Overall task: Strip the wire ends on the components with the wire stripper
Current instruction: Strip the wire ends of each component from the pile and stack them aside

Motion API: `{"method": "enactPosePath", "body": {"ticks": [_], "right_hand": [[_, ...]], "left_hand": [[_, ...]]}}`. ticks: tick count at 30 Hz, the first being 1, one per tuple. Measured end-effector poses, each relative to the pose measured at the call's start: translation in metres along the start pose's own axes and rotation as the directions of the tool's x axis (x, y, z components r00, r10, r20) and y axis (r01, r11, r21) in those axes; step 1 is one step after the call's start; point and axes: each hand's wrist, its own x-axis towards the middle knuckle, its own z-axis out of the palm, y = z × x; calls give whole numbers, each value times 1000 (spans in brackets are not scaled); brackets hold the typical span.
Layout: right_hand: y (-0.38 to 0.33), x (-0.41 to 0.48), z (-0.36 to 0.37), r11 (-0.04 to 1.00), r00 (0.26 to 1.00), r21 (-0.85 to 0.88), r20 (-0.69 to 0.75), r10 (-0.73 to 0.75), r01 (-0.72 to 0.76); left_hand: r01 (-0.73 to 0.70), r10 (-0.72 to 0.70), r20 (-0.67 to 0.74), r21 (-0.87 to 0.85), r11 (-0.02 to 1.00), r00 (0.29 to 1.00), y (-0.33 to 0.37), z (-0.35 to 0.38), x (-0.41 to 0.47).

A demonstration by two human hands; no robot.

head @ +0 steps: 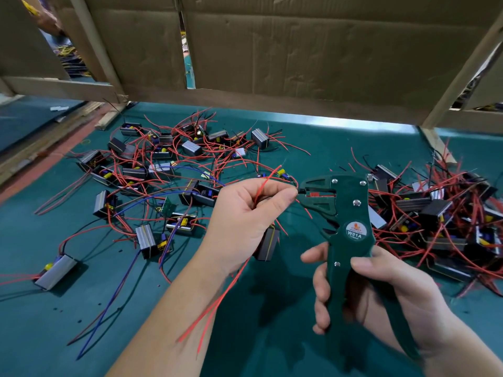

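Note:
My right hand (381, 289) grips the handles of a dark green wire stripper (345, 210) marked W01A, its jaws pointing left. My left hand (245, 213) pinches red wires (265, 183) between thumb and fingers, with a wire end at the stripper's jaws (310, 193). A grey boxed component (268, 244) hangs below my left hand, partly hidden by it. More red wires trail down past my left forearm.
Several grey components with red, blue and black wires lie scattered on the green table (81, 308) at the left and centre. A denser heap (446, 219) lies at the right. A cardboard wall (299, 50) on wooden slats closes the back.

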Motion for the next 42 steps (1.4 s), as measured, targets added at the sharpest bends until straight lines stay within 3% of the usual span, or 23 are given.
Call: {"method": "enactPosePath", "body": {"ticks": [10,16,19,23,30,38,42], "right_hand": [[2,0,-1,1000,1000,-19,12,-19,19],[7,1,6,1000,995,-7,-100,-30,29],[10,4,10,999,972,-6,-231,-47,47],[5,4,7,999,959,-43,-280,-40,29],[-8,1,-8,985,931,96,-352,-100,142],[7,5,-7,993,993,114,-104,50,-38],[7,7,-6,990,994,133,-84,65,-53]], "left_hand": [[10,-11,-15,-28,1000,1000,-3,2,0],[24,-24,-1,-14,1000,1000,-5,-2,2],[53,-54,-11,-12,998,999,-6,-7,6],[77,-77,-12,104,992,997,-10,-11,7],[84,-84,-12,-17,996,996,-11,-11,10],[108,-121,177,81,991,977,-15,-10,6],[124,-150,197,139,983,969,-15,-10,5]]}}
